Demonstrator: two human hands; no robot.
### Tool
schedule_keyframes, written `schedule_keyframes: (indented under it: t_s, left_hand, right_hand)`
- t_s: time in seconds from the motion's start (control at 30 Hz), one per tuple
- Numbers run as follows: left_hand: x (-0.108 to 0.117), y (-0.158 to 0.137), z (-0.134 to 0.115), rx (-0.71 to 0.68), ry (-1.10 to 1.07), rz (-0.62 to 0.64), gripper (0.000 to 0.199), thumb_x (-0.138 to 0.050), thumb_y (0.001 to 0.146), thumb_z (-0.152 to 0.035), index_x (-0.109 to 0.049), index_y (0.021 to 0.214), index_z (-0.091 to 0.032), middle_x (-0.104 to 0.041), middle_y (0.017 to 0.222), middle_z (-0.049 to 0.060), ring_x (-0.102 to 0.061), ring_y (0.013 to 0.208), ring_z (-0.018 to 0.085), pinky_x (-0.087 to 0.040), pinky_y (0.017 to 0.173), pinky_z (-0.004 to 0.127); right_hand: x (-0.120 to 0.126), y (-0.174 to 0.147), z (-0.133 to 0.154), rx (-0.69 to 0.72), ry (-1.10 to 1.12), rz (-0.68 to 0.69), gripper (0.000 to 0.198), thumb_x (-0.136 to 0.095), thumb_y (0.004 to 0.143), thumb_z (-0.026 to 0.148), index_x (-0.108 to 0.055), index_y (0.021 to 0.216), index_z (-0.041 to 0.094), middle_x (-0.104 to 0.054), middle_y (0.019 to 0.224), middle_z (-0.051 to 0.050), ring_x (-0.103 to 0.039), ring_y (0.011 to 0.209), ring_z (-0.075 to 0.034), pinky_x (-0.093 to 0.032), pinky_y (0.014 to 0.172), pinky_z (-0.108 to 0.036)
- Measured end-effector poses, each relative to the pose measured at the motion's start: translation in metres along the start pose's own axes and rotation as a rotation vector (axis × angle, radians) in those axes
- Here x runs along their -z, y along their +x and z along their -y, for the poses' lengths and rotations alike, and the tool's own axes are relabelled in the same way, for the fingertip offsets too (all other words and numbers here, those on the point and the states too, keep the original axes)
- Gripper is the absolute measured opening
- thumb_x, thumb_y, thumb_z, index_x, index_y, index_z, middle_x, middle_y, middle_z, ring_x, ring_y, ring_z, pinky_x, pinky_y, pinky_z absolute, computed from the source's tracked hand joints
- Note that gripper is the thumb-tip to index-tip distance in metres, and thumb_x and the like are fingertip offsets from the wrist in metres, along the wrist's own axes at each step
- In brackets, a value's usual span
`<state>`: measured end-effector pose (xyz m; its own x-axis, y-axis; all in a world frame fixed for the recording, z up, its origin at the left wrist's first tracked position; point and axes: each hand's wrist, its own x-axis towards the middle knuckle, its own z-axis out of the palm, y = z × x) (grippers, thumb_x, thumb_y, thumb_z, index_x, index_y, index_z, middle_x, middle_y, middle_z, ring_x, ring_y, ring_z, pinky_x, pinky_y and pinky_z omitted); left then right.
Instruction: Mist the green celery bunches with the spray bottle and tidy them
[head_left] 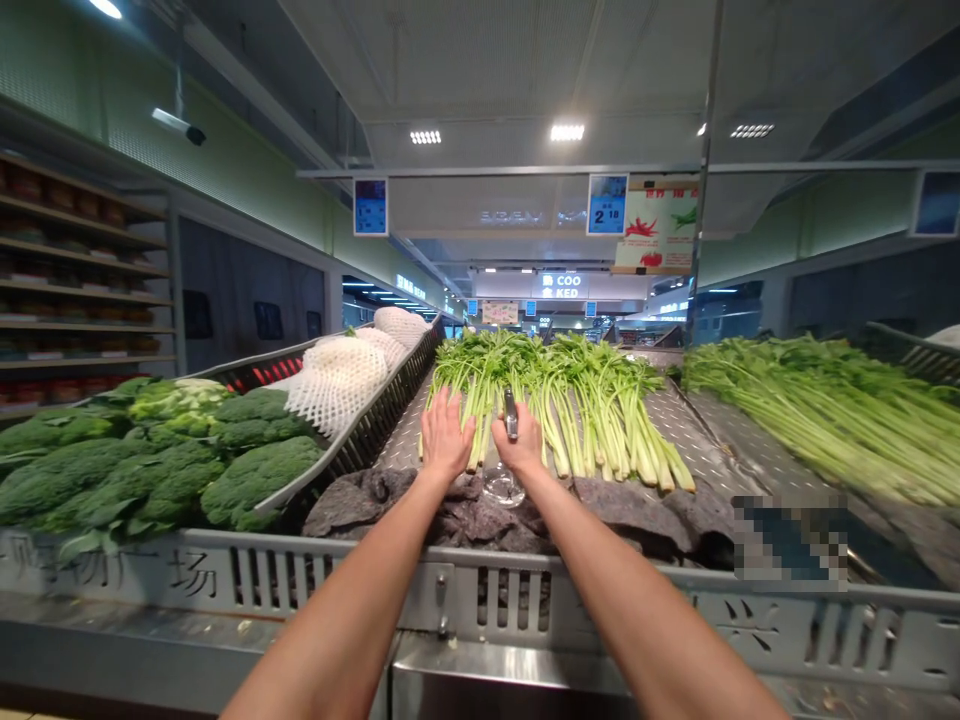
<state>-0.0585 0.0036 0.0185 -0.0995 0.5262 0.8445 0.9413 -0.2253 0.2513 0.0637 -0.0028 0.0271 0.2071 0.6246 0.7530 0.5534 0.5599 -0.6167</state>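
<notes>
Green celery (600, 420) lies in a row on a sloping metal display, leaves at the far side and pale stalk ends toward me. My left hand (446, 432) rests flat at the left part of the celery, its fingers stretched out and holding nothing. Close beside it, my right hand (523, 440) is wrapped round a clear spray bottle (504, 487) with a dark and silver head pointing away from me. The bottle's neck is hidden by the fingers. Its transparent base shows below the hand, above a dark crumpled cloth (450, 525).
Broccoli (150, 470) fills the left section, behind a black slatted divider (375, 400). White foam-netted produce (337, 375) sits beyond it. A grey slotted rail (510, 600) runs along the front edge. A mirror panel (810, 300) stands on the right, and price signs (607, 205) hang overhead.
</notes>
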Motion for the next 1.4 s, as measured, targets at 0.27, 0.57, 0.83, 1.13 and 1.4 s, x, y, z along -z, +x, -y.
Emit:
schedule_keyframes:
  t_s: [0.27,0.57,0.83,1.13,1.4]
  left_hand:
    - [0.005,-0.011,-0.002,-0.014,-0.024,-0.014,0.047,-0.034,0.081,-0.034,-0.037,0.123,-0.012,-0.028,0.137,0.013,-0.025,0.126,0.024,-0.021,0.102,0.044]
    - [0.006,-0.016,0.003,0.167,-0.092,-0.039,0.049,-0.029,0.083,-0.036,-0.036,0.123,-0.009,-0.028,0.137,0.014,-0.025,0.125,0.025,-0.024,0.101,0.044]
    - [0.008,-0.025,0.004,0.179,-0.154,-0.033,0.048,-0.032,0.081,-0.037,-0.039,0.121,-0.01,-0.03,0.136,0.015,-0.026,0.125,0.024,-0.024,0.102,0.042]
    - [0.001,-0.028,0.009,0.253,-0.237,-0.052,0.047,-0.032,0.081,-0.038,-0.041,0.119,-0.012,-0.032,0.134,0.016,-0.029,0.124,0.025,-0.029,0.099,0.043]
    - [-0.012,-0.023,0.003,0.22,-0.259,-0.084,0.044,-0.033,0.08,-0.037,-0.042,0.117,-0.014,-0.034,0.132,0.015,-0.031,0.123,0.027,-0.03,0.098,0.046]
  right_hand:
    - [0.011,-0.011,0.009,-0.005,0.13,-0.004,0.017,-0.047,0.063,0.03,-0.053,0.077,0.02,-0.058,0.066,0.001,-0.053,0.059,-0.015,-0.038,0.058,-0.025]
    - [0.011,-0.019,0.016,0.019,0.138,0.067,0.017,-0.046,0.063,0.031,-0.054,0.073,0.02,-0.058,0.063,0.0,-0.053,0.059,-0.015,-0.039,0.058,-0.025]
    - [0.008,-0.021,0.014,0.042,0.144,0.046,0.018,-0.044,0.063,0.032,-0.053,0.071,0.019,-0.056,0.06,0.0,-0.051,0.056,-0.015,-0.038,0.056,-0.025]
    - [0.011,-0.033,0.025,0.072,0.211,0.123,0.018,-0.045,0.063,0.027,-0.052,0.078,0.019,-0.057,0.065,0.0,-0.052,0.054,-0.013,-0.04,0.055,-0.025]
    - [0.005,-0.028,0.018,0.041,0.175,0.052,0.015,-0.046,0.063,0.027,-0.052,0.075,0.021,-0.056,0.061,0.001,-0.052,0.055,-0.014,-0.04,0.056,-0.025]
